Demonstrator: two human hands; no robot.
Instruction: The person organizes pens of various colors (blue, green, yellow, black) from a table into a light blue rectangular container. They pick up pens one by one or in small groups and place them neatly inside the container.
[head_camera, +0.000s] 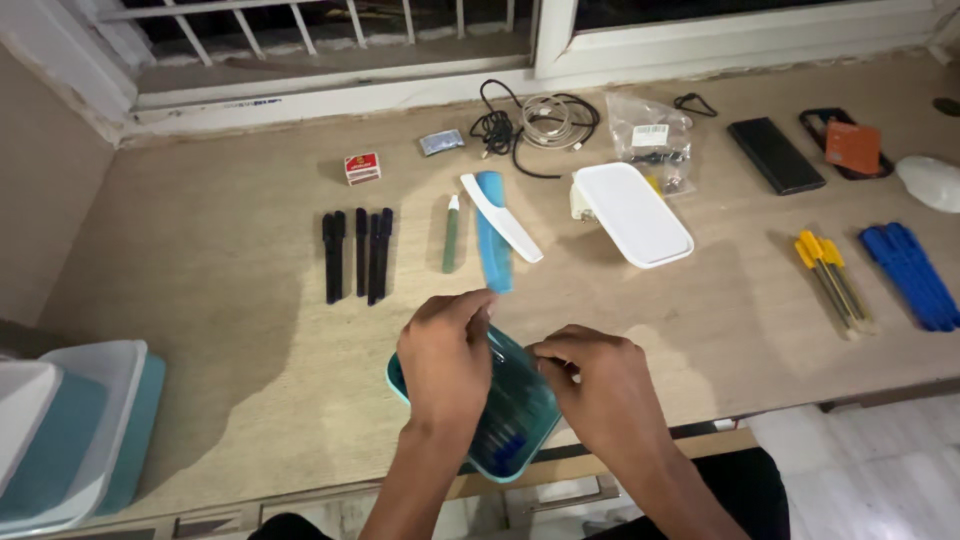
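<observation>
Teal container (515, 410): sitting at 6 o'clock on the worktop (220, 330), near its front edge, tilted up between both hands; dark blue pens are showing through its clear side.
Left hand (447, 362): clamping over the container's left rim, fingers curling onto the top, apparently steadying it.
Right hand (598, 382): pinching at the container's upper right edge, fingertips bent in; whether it is gripping a lid or only the rim, I cannot tell.
Black pens (357, 256): lying in a parallel row at 10 o'clock, seemingly sorted by colour.
Blue comb (493, 235): lying at 12 o'clock with a white piece (500, 216) crossing it.
Green pen (451, 234): lying just left of the comb.
White lid (634, 213): resting at 1 o'clock, propped on something white.
Yellow pens (832, 280), blue pens (911, 274): lying grouped at 3 o'clock.
Small red box (362, 167): standing at 11 o'clock, a pale label on its face.
Clear bag (652, 140): lying at 1 o'clock, a white barcode sticker on it.
Stacked tubs (70, 430): waiting at 8 o'clock.
</observation>
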